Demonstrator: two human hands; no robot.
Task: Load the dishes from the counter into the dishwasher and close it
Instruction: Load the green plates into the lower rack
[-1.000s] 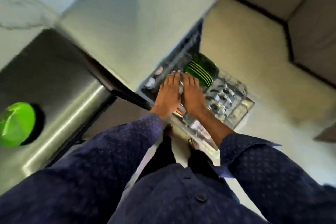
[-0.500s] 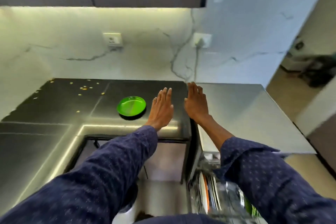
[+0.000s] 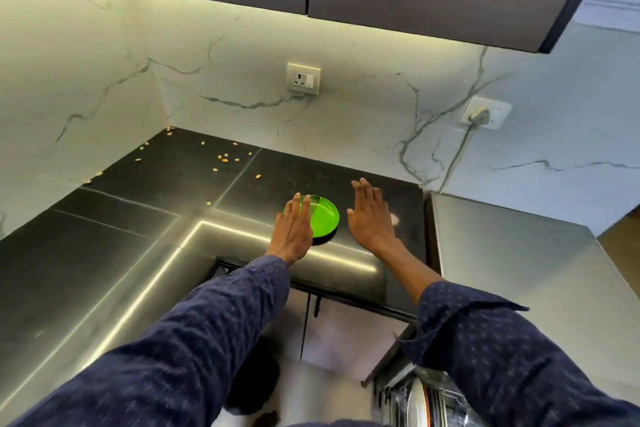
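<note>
A bright green plate (image 3: 323,217) lies flat on the black counter (image 3: 145,218), near its front edge. My left hand (image 3: 292,229) hovers over the plate's left side with straight fingers and covers part of it. My right hand (image 3: 372,217) is stretched out flat just right of the plate, apart from it. Neither hand holds anything. At the bottom right, the open dishwasher's rack (image 3: 429,402) shows between my sleeves, with plates standing on edge in it.
Small yellowish crumbs (image 3: 225,158) are scattered over the back of the counter. A steel surface (image 3: 512,260) adjoins the counter on the right. Two wall sockets (image 3: 304,78) sit on the marble backsplash, one with a plug and cord (image 3: 479,113). Dark cabinets hang overhead.
My view rose from the dishwasher rack to the counter. Both hands left the rack and reached forward; the left hand now overlaps the green plate, the right is beside it.
</note>
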